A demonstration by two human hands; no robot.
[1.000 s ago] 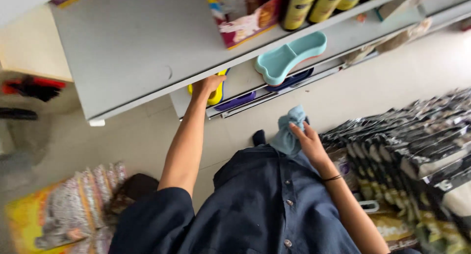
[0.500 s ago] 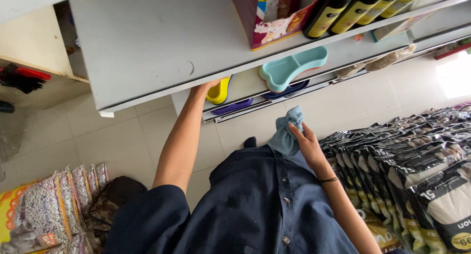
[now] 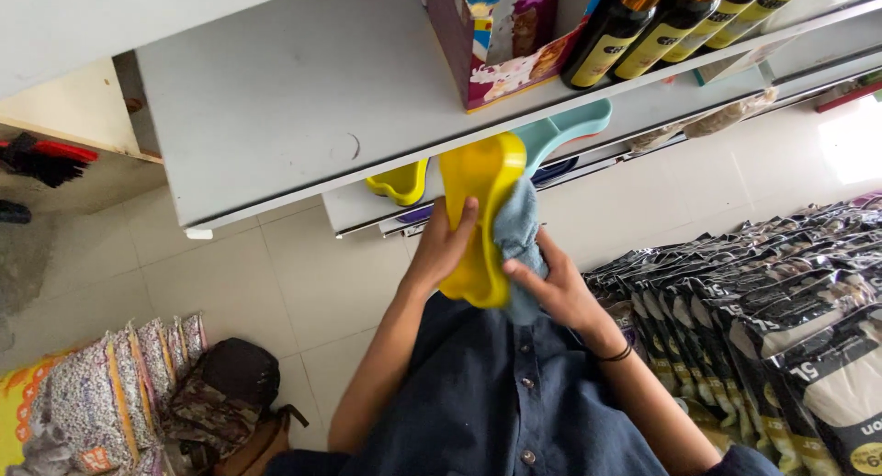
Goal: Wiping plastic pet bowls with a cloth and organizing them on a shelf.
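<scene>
the left hand (image 3: 443, 248) is gripping a yellow double bowl dish (image 3: 480, 221), fingers wrapped around its left edge and thumb lying on its face, holding it upright in front of the dark blue shirt (image 3: 501, 398). the right hand (image 3: 551, 288) is pressing a light blue cloth (image 3: 520, 242) against the dish's right side, fingers closed over the fabric, so the cloth is sitting between that palm and the yellow plastic. just above both hands a grey shelf (image 3: 276, 118) is jutting out, and under its lip, up and left of the left hand, a second yellow dish (image 3: 400, 182) is resting; a teal dish (image 3: 562, 127) is lying up and right of the right hand, probably on the same lower shelf, though the edge is hiding its base. dark bottles (image 3: 643, 26) and a purple box (image 3: 496, 44) are standing above the hands on the grey shelf. black bags (image 3: 781, 301) are lying to the right of the right hand, and patterned sacks (image 3: 119, 384) are sitting far down to the left of the left hand.
</scene>
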